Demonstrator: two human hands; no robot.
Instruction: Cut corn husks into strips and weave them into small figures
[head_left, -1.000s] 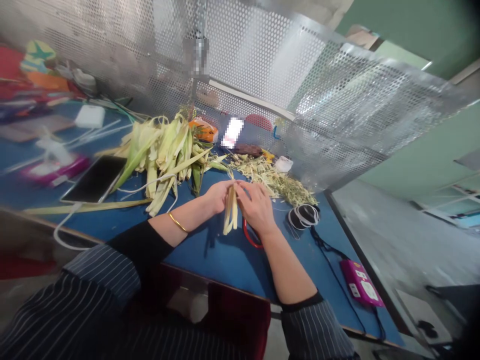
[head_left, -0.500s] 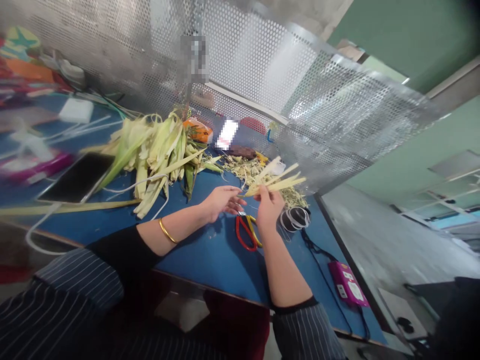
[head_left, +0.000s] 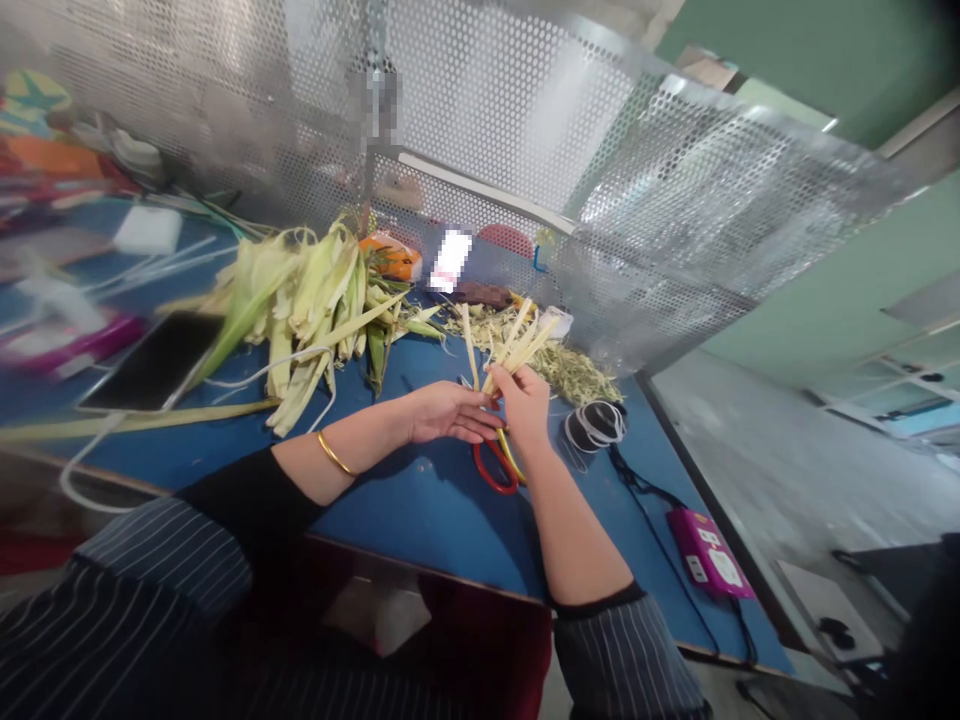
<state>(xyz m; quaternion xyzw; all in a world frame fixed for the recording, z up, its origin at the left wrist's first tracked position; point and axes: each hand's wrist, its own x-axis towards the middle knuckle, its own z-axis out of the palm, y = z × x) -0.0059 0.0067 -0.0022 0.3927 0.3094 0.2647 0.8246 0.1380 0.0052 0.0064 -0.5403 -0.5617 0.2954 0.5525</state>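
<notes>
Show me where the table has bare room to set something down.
Bare blue table lies between the left forearm, the scissors and its front edge; another patch lies between the right forearm and the black cord. Crowded: beyond the held strips, with shreds, and leftward, with husks.

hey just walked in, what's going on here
A person's right hand pinches a bunch of narrow, pale yellow leaf strips, their ends fanned upward. The left hand is open-fingered by the strips' lower ends; whether it grips any is unclear. Scissors with red and yellow loop handles lie just below the hands on the blue tabletop, and a pile of long, pale green husk-like leaves sits to the left.
</notes>
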